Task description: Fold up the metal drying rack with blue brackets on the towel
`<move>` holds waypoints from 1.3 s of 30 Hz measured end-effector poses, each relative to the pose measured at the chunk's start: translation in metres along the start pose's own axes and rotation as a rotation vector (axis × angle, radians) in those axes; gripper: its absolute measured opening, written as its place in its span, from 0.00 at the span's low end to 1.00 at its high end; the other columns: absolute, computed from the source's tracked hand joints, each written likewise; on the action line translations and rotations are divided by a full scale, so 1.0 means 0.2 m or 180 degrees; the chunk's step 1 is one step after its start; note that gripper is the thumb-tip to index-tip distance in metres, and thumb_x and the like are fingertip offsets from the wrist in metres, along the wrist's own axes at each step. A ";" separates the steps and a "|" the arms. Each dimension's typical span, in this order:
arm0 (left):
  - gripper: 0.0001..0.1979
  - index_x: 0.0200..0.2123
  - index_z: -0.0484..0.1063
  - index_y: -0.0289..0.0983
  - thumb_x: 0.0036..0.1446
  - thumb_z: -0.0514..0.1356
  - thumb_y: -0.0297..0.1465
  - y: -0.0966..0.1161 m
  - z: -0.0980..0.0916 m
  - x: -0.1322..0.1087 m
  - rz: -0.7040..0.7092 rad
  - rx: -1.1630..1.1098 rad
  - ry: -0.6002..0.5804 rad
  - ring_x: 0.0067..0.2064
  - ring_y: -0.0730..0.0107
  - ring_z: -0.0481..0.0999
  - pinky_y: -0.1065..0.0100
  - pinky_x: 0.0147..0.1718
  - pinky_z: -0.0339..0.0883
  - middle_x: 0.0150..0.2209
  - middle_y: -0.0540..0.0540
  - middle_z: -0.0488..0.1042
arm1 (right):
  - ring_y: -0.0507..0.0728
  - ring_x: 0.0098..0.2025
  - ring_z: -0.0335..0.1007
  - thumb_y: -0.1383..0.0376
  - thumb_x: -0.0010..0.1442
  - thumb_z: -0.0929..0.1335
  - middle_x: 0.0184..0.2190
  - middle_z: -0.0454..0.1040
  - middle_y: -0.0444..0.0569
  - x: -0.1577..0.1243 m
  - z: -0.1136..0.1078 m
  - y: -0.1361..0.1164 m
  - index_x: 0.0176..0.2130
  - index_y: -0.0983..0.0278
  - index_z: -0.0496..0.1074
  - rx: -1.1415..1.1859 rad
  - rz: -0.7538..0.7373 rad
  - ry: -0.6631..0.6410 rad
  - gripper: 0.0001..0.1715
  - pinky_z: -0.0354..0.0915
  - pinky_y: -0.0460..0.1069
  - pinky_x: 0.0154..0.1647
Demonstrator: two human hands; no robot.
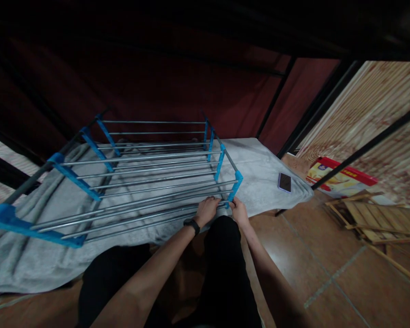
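A rack of grey metal tubes (150, 157) joined by blue plastic brackets (219, 165) lies on a grey blanket (256, 159) in front of me. My left hand (207, 211), with a dark band at the wrist, is closed around the end of a low tube at the rack's near right corner. Just right of it, my right hand (239, 212) has its fingers closed against the lower end of the near right blue bracket (235, 187). The fingertips of both hands are partly hidden, and the hands are close together without visibly overlapping.
A phone (284, 182) lies on the blanket at right. Black frame poles (280, 98) rise around the blanket-covered surface, with a dark red curtain (177, 86) behind. On the tiled floor (310, 255) are a folded wooden piece (379, 217) and a red and yellow box (341, 176).
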State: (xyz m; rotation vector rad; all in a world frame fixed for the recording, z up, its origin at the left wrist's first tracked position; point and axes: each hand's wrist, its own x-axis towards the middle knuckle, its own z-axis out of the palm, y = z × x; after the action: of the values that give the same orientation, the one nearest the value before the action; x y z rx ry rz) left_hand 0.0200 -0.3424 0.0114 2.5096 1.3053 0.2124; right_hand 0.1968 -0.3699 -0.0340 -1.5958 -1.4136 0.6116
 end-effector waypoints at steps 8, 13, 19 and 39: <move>0.19 0.56 0.69 0.45 0.67 0.46 0.29 -0.01 -0.04 0.01 -0.0039 -0.0173 0.0022 0.51 0.61 0.75 0.64 0.46 0.67 0.48 0.43 0.76 | 0.59 0.36 0.71 0.60 0.55 0.64 0.30 0.77 0.46 0.01 0.00 0.00 0.35 0.60 0.73 -0.0136 0.0101 0.0017 0.10 0.65 0.51 0.40; 0.19 0.55 0.70 0.45 0.66 0.47 0.29 -0.02 -0.05 0.01 0.0020 -0.0149 0.0019 0.49 0.60 0.76 0.64 0.43 0.68 0.48 0.43 0.77 | 0.60 0.37 0.72 0.60 0.56 0.64 0.29 0.77 0.46 0.00 0.00 -0.02 0.35 0.59 0.74 -0.0109 0.0044 0.0071 0.10 0.65 0.51 0.40; 0.19 0.55 0.70 0.46 0.66 0.47 0.29 -0.01 -0.04 0.01 -0.0026 -0.0108 0.0058 0.49 0.62 0.76 0.66 0.44 0.68 0.47 0.44 0.76 | 0.59 0.39 0.72 0.63 0.58 0.63 0.33 0.79 0.50 0.01 0.01 -0.02 0.37 0.62 0.74 -0.0494 0.0233 -0.0104 0.12 0.64 0.49 0.42; 0.20 0.54 0.70 0.41 0.65 0.47 0.26 -0.01 0.01 0.02 0.0196 -0.0005 0.0134 0.49 0.61 0.74 0.64 0.46 0.68 0.47 0.41 0.75 | 0.59 0.39 0.74 0.65 0.62 0.61 0.35 0.79 0.53 -0.02 0.02 -0.04 0.39 0.63 0.73 -0.1148 0.0212 -0.0090 0.12 0.63 0.48 0.38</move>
State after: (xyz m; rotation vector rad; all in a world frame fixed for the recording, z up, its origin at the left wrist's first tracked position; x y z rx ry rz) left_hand 0.0219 -0.3378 0.0078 2.5592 1.2441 0.2813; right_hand 0.1877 -0.3722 -0.0291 -1.9279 -1.5617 0.4344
